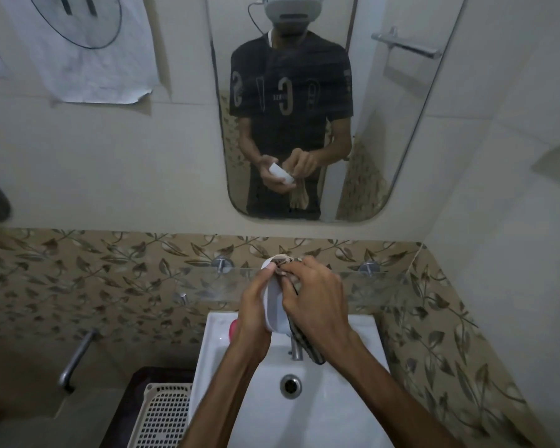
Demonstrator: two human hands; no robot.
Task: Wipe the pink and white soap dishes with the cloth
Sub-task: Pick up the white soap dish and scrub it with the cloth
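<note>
Mirrored shirt (290, 92): large reversed "G", "S"; rest unreadable.

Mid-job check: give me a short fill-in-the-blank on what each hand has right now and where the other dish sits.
1. The left hand holds the oval ____ plastic soap dish.
2. The right hand presses the striped ____ into that dish.
3. The pink soap dish rests on the white ceramic ____, left of the metal tap.
4. Both hands work above the clear ____ shelf.

Missing words: white; cloth; sink; glass
</note>
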